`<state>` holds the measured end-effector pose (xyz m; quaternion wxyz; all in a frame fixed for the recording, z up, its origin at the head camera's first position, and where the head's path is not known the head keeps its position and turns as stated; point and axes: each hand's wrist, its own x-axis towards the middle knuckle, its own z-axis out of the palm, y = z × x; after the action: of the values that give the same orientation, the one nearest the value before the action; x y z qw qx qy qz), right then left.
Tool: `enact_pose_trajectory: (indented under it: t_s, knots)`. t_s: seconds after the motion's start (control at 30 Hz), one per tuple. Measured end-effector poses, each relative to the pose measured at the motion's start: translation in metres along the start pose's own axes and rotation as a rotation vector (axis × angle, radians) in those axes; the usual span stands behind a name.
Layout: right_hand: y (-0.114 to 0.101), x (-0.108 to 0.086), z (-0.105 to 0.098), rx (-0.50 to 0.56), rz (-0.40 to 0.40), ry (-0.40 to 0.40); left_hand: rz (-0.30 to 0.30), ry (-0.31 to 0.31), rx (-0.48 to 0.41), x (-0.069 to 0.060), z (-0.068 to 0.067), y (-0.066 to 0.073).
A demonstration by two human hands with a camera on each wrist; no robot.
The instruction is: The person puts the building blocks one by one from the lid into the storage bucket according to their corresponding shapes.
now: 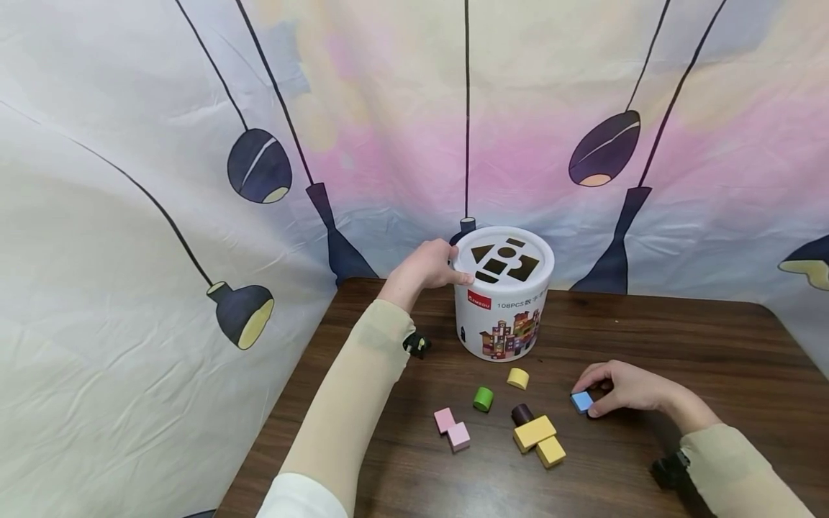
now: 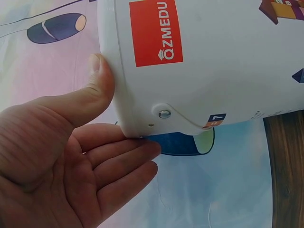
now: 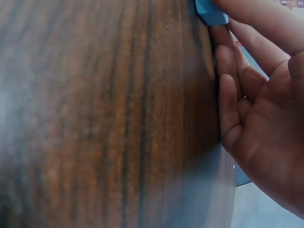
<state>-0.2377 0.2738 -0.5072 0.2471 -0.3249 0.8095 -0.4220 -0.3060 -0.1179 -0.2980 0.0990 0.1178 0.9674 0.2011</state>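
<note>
A white toy-block bucket stands upright at the back of the table, its lid pierced with shaped holes. My left hand holds the bucket's left side at the lid rim, thumb in front and fingers round the side; the left wrist view shows that hand close up. On the table to the right, my right hand pinches a small blue block between thumb and fingers. Only part of the blue block shows in the right wrist view, at the top beside the hand.
Loose blocks lie in front of the bucket: a yellow half-round one, a green cylinder, two pink cubes, a dark brown cylinder, and two yellow blocks touching each other. A printed cloth hangs behind the table.
</note>
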Motion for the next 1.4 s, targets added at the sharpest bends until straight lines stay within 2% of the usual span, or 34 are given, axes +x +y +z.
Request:
enact_pose_trajectory:
  t_s: [0.3, 0.67, 0.83, 1.03, 1.27, 1.4]
  knots:
    - [-0.0003, -0.0005, -0.0047, 0.145, 0.091, -0.002, 0.009, 0.009, 0.005, 0.0011, 0.0015, -0.0012]
    - [0.0025, 0.0012, -0.0030, 0.119, 0.060, -0.021, -0.006, 0.018, -0.014, -0.0008, 0.0017, -0.0005]
    - [0.0050, 0.0015, -0.0007, 0.134, 0.049, -0.002, -0.010, 0.019, -0.021, -0.0011, 0.0020, -0.0011]
    - [0.0067, 0.0009, -0.0013, 0.156, 0.067, 0.016, -0.014, 0.014, -0.034, 0.0001, 0.0038, -0.0029]
    - [0.0071, -0.0010, -0.0073, 0.130, 0.088, 0.019, 0.003, 0.022, -0.005, 0.0003, 0.0040, -0.0032]
    - [0.0078, -0.0009, -0.0081, 0.122, 0.098, 0.047, 0.003, 0.019, 0.001, 0.0005, 0.0040, -0.0029]
